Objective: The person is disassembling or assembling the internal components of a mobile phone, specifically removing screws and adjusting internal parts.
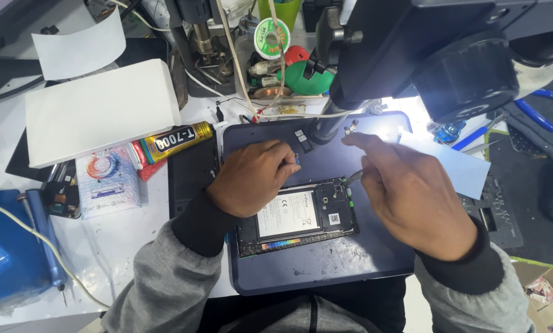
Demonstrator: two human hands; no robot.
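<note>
An opened phone (pixel 298 217), back cover off, lies flat on a dark blue work mat (pixel 326 262) at the centre of the bench, with its white-labelled battery (pixel 287 214) and circuit board (pixel 335 198) exposed.

The left hand (pixel 253 176) rests knuckles up on the phone's upper left corner. Its fingers are curled together toward the palm; whether they pinch anything underneath cannot be told.

The right hand (pixel 412 194) sits to the right of the phone, above the mat. Its index finger is extended toward the upper left, the others loosely bent. A thin dark tool tip (pixel 353 177) shows at its thumb side, just above the phone's upper right corner; the grip on it is hidden.

Surroundings: 1 microscope head (pixel 449 55) overhangs the mat from the upper right. 1 yellow and black glue tube (pixel 174 142) lies left of the mat, below 1 white box (pixel 100 111). 1 solder spool (pixel 271 37) stands behind. 2 small dark parts (pixel 302 140) sit on the mat near the microscope post.
</note>
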